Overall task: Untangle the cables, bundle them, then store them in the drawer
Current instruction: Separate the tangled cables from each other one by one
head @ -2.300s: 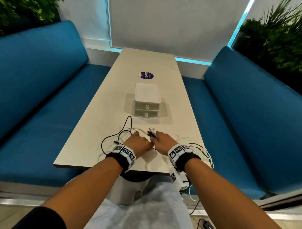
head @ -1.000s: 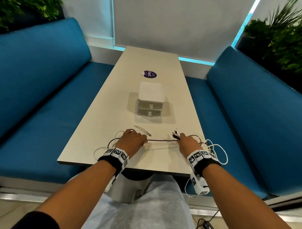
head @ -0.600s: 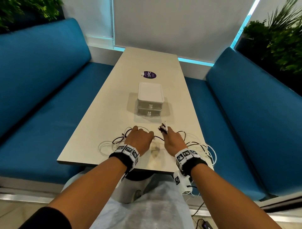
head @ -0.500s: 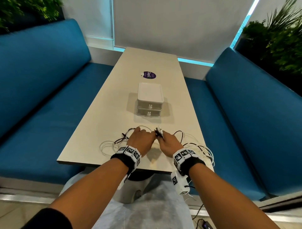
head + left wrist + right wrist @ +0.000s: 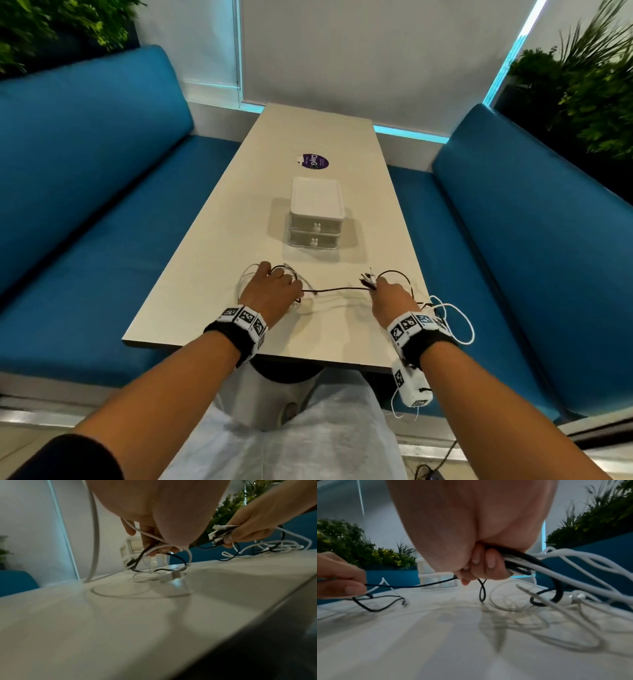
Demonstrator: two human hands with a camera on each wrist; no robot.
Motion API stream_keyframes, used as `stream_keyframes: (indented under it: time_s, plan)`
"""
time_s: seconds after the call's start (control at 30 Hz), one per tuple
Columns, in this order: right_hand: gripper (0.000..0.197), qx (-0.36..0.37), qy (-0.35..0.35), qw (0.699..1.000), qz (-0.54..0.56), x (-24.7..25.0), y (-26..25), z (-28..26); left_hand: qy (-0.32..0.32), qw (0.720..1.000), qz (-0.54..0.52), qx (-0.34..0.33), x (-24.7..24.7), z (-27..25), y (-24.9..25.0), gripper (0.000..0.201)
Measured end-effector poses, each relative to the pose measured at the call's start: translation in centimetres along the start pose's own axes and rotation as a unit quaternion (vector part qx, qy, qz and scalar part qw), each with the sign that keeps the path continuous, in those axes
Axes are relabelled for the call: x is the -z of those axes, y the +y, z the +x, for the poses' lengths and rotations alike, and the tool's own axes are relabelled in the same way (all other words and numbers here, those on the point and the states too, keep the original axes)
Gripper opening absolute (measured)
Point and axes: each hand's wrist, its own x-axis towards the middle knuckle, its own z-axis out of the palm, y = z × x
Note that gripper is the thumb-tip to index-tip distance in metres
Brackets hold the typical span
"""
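— Near the front of the drawer unit (image 5: 315, 219), what looked likely to go wrong?

— The black cable (image 5: 337, 290) was stretched between both hands on the drawer unit's near side. My guess: more pull could have cinched a knot among the white cables (image 5: 451, 312) instead of freeing it. Those white loops lay to the right of the drawer unit, some spilling over the bench (image 5: 212, 260) edge, so they risked sliding off.

— How were the hands set?

— The left hand (image 5: 274, 291) sat palm down, near and left of the drawer unit, fingers curled around black and white strands. The right hand (image 5: 394, 296), near and right of it, was clenched on a bunch of connector ends (image 5: 216, 534), with cables trailing behind the wrist.

— And the drawers?

— Both appeared closed, so storing seemed far off.
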Motion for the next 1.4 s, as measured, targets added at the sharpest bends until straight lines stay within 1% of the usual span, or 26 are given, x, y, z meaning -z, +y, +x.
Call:
stream_keyframes:
  time_s: [0.1,0.17,0.27,0.4,0.47,0.53,0.6,0.67,0.77,0.83,0.9,0.97,1.07,1.17,1.23,1.4]
  plan:
    - [0.031,-0.012,0.040,0.997,0.059,-0.1,-1.2,0.0,0.007,1.000,-0.010,0.002,0.2,0.7,1.2,0.004]
    - [0.033,-0.016,0.055,0.993,0.103,0.2,-1.8,0.0,-0.013,1.000,-0.002,-0.002,0.6,0.9,1.8,0.004]
    - [0.033,-0.012,0.074,0.985,0.154,0.8,-2.5,-0.5,-0.058,0.998,0.014,-0.012,0.8,1.1,2.6,0.014]
    - [0.041,0.021,0.076,0.976,0.200,0.7,-3.2,-1.1,-0.042,0.999,-0.003,-0.019,0.5,1.4,3.7,0.020]
    - [0.043,0.039,0.061,0.971,0.227,0.2,-3.7,-1.3,-0.033,0.999,-0.020,-0.020,0.9,1.6,4.3,0.022]
    - [0.040,0.064,0.037,0.968,0.239,-0.3,-4.3,-1.7,-0.029,0.999,-0.039,-0.023,1.5,1.8,4.6,0.024]
    - [0.027,0.088,0.008,0.967,0.240,-0.5,-4.6,-2.0,-0.020,0.997,-0.064,-0.038,1.7,2.0,4.9,0.016]
    - [0.020,0.087,-0.035,0.967,0.236,-0.3,-4.7,-2.0,-0.019,0.995,-0.086,-0.054,1.9,1.9,5.0,0.014]
    - [0.024,0.074,-0.102,0.962,0.241,0.0,-4.1,-1.6,-0.023,0.992,-0.110,-0.051,1.9,1.7,4.6,0.022]
    - [0.028,0.077,-0.124,0.960,0.240,0.3,-3.9,-1.7,-0.034,0.991,-0.127,-0.030,1.8,1.7,4.3,0.025]
    - [0.032,0.085,-0.127,0.963,0.221,0.3,-3.6,-1.6,-0.041,0.990,-0.131,-0.007,1.8,1.7,3.8,0.027]
    - [0.033,0.087,-0.112,0.974,0.179,0.4,-2.9,-1.4,-0.054,0.993,-0.105,0.009,1.8,1.5,2.8,0.030]
    - [0.034,0.054,-0.074,0.988,0.126,0.6,-0.7,-1.0,-0.070,0.995,-0.070,0.032,1.1,0.7,0.6,0.034]
    - [0.035,0.030,-0.058,0.994,0.092,0.3,0.1,-0.9,-0.076,0.995,-0.061,0.032,0.5,0.1,0.0,0.033]
    - [0.033,0.029,-0.038,0.995,0.089,0.0,-0.4,-0.9,-0.078,0.994,-0.065,0.042,0.6,0.2,0.7,0.031]
    - [0.033,0.013,0.047,0.988,0.147,-0.2,-2.2,-1.2,-0.088,0.992,-0.069,0.053,1.0,0.6,2.4,0.028]
